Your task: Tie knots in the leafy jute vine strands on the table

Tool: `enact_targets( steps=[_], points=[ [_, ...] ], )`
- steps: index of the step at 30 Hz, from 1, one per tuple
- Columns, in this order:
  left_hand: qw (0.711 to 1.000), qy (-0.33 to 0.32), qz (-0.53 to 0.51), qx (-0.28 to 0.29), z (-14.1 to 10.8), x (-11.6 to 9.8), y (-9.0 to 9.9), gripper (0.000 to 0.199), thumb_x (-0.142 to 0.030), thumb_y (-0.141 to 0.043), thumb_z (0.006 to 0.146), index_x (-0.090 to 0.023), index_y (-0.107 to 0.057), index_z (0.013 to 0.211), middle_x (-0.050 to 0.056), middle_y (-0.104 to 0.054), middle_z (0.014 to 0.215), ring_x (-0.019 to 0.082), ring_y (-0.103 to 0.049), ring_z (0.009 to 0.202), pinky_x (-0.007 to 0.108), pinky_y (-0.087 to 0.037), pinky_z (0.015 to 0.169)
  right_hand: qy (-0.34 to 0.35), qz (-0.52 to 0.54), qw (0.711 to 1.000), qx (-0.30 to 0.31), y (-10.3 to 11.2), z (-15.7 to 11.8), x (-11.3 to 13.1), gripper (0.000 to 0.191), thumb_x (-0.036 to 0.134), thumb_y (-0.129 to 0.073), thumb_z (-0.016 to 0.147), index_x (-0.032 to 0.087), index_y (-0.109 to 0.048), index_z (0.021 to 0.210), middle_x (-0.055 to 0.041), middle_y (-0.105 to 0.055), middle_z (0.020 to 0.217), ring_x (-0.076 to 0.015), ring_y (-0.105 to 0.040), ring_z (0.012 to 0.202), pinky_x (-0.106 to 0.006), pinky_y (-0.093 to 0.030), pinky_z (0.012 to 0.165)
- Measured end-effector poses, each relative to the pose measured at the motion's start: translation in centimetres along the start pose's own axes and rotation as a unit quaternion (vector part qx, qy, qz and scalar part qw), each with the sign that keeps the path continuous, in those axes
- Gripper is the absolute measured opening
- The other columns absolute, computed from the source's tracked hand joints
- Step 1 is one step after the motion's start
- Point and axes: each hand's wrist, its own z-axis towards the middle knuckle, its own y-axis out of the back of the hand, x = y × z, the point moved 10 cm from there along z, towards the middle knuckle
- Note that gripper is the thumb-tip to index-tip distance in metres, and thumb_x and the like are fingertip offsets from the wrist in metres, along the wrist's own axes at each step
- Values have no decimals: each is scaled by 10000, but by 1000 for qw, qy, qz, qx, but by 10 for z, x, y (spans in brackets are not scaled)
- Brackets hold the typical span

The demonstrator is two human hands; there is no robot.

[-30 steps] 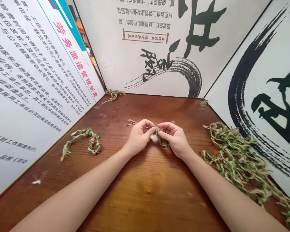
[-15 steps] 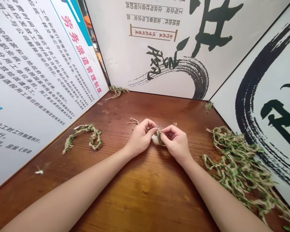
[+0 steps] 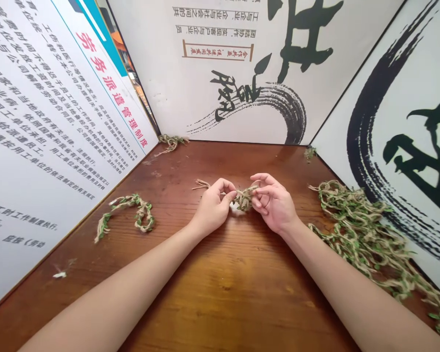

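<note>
Between my hands is a small bunch of leafy twine, green and tan, held just above the table. My left hand pinches its left side between thumb and fingers, and loose tan ends stick out beyond that hand. At the bunch's right side, my right hand is turned with the palm partly showing, its thumb and index finger at a strand and the other fingers loosely curled. Something white shows under the bunch, too hidden to make out.
A curved piece of leafy twine lies at the left on the brown table. A large tangled pile lies at the right. Small pieces sit in the back corners, and printed panels border the table.
My right hand has moved a little to the right and rolled, its fingers spread wider. More of the twine bunch shows between the hands. The view has shifted slightly.
</note>
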Motion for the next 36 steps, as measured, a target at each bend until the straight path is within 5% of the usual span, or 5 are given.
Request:
enact_targets(
  steps=[7,21,26,32,36],
  points=[
    [1000,-10,2,21,-1,0,-5,45,-216,-596,888,-192,-574,857,2,-608,802,134,-561,725,270,-458,673,141,-198,969,-44,-1,-10,19,190,174,-682,711,203,-660,898,50,-558,671,-71,-451,528,-197,-356,463],
    [999,-16,-31,20,0,-3,-5,81,-193,-616,887,-182,-559,831,-7,-594,778,118,-546,685,250,-446,636,-29,80,996,-40,13,6,-1,184,319,-578,804,177,-655,716,-62,-709,702,-93,-430,426,-214,-252,345],
    [999,-4,-47,25,1,2,-7,81,-193,-627,881,-180,-565,831,-4,-603,777,115,-551,675,253,-448,636,71,28,987,-140,36,8,4,281,372,-678,781,190,-786,966,-100,-761,1166,-193,-689,913,-328,-555,794],
    [999,1,-46,21,2,2,-6,89,-207,-642,880,-178,-575,830,5,-631,781,118,-575,679,262,-464,655,273,-293,884,-241,43,-18,45,360,376,-617,866,218,-783,1143,-97,-684,1372,-245,-371,1513,-475,-171,1277],
    [999,-1,-46,-1,3,1,-1,99,-216,-654,875,-179,-579,822,12,-645,783,126,-592,695,270,-480,666,195,-320,898,-232,45,-13,34,475,535,-501,946,187,-796,815,-122,-784,958,-259,-717,1019,-433,-492,1013]
  ],
)
